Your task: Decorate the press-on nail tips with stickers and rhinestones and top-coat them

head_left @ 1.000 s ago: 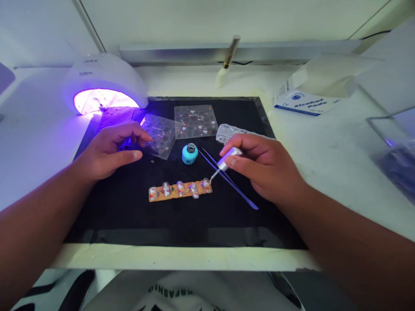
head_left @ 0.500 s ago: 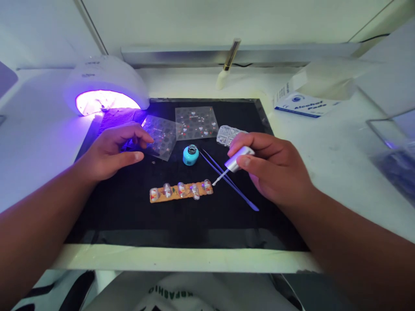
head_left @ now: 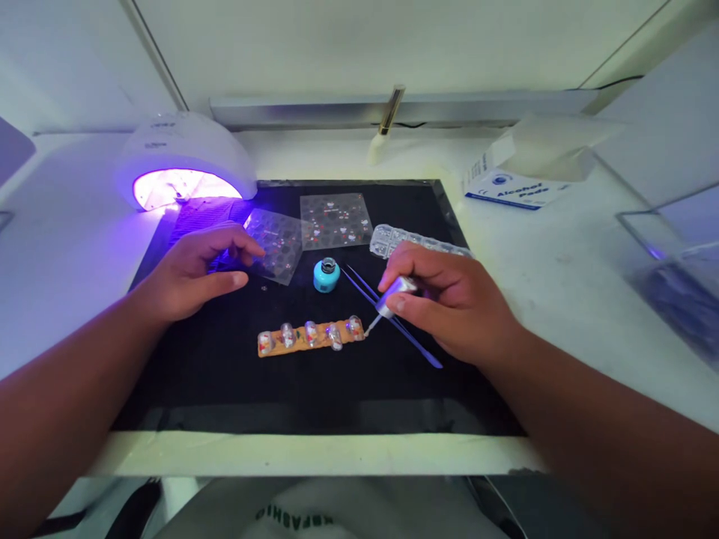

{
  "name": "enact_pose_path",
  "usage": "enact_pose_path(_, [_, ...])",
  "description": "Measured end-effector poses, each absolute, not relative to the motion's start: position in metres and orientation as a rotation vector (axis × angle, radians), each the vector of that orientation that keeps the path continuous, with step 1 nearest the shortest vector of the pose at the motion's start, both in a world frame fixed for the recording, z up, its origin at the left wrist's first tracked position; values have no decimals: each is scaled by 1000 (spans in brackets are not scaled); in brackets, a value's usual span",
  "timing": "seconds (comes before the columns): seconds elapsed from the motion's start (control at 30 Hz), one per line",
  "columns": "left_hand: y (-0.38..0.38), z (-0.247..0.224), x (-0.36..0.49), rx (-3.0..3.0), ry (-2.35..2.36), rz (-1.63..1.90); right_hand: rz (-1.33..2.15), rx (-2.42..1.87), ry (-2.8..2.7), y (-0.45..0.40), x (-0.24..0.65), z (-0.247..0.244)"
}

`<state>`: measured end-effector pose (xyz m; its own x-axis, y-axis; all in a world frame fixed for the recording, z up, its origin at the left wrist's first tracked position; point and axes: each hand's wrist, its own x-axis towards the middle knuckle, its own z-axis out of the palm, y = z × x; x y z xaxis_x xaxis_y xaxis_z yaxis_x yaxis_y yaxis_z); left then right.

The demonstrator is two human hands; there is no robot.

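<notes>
Brush (head_left: 385,305) slanted in right grip (head_left: 456,299), tip down-left.

Shining violet from the domed lamp (head_left: 191,153) at left, tinting the white bench (head_left: 562,262). Running back to a grey ledge (head_left: 314,112), rising behind into a pale wall (head_left: 314,45), showing slanting seams (head_left: 158,56).

A white table (head_left: 359,454) bears a lamp (head_left: 194,156), a box (head_left: 514,187) and a black mat (head_left: 314,389). On the mat lie – blue bottle (head_left: 326,278); tweezers (head_left: 418,346); orange strip (head_left: 322,343); clear sheets (head_left: 335,222); clear case (head_left: 386,241).
</notes>
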<state>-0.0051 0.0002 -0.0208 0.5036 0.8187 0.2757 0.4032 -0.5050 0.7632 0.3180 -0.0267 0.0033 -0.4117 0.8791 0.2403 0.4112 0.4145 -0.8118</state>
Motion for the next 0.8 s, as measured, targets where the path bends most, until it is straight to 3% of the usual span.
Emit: enact_pose_path(0.8, [2,-21,-9,2185,947,791,849,-1109,-1841,-30,313,4])
